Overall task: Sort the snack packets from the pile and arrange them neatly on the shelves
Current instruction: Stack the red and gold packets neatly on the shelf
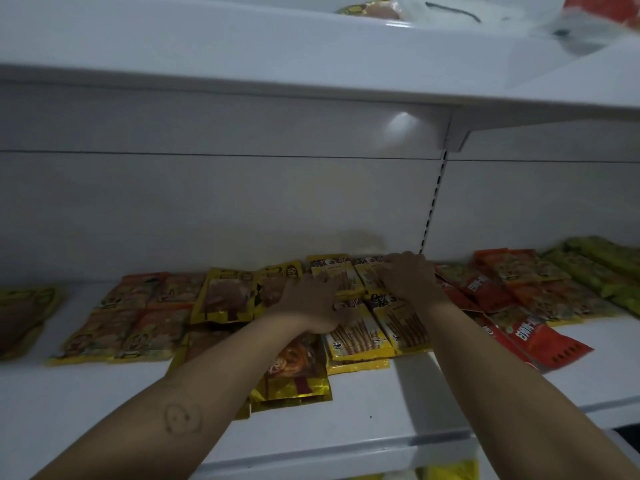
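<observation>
Under both palms, in the head view, lay a block of yellow stick-snack packets (360,337), set in 2 rows on the white shelf (381,410). The left hand (311,303) rested palm down on the block's left side, fingers fairly straight and grasping nothing. The right hand (408,278) lay flat on the back row in the same released way, pressing rather than pinching. Just left of the left hand sat yellow meat packets (225,296) and, beyond them, orange packets (138,317). A gold packet (298,379) lay skewed beneath the left wrist. Right of the right hand, red packets (540,341) overlapped untidily, with green packets (595,268) further out.

These packets looked flat, light and glossy, so they would probably slide easily over each other and over the shelf. Thin sticks inside could snap under a hard press. Squaring them with flat palms on the outer edges seemed safest. To lift 1, a pinch on the sealed end seam would likely spare the contents.
</observation>
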### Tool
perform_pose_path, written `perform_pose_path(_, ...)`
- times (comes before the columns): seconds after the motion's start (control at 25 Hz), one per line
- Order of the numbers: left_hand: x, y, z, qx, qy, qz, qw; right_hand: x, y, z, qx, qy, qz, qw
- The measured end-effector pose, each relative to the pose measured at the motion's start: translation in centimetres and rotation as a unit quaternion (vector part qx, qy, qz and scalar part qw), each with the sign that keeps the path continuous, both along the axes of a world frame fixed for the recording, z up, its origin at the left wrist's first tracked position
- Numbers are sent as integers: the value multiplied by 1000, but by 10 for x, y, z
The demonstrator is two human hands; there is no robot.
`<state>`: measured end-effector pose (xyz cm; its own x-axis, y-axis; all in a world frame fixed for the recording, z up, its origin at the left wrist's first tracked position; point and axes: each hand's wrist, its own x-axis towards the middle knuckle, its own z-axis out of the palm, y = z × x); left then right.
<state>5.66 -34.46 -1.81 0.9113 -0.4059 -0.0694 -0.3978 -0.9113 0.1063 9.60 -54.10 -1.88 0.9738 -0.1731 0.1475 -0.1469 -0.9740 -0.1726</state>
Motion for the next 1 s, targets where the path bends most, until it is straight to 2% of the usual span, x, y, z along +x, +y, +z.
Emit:
perform_pose_path(0.2,-18,44,21,-24,-37,12,999,-30,44,19,21,-28,115,993)
perform_pose_path(0.48,-53,179,30,-44,-78,119,989,-46,197,36,-3,-26,271,962)
perform_pose_path(0.68,-76,311,15,-56,-125,186,973,-50,319,38,-27,-14,318,948)
perform_pose_path(0.84,-83,419,0,-25,-152,228,961,-55,419,29,-27,8,349,937)
perform_pose_path(1.0,-78,494,-25,-59,-207,229,949,-51,510,11,19,26,347,937)
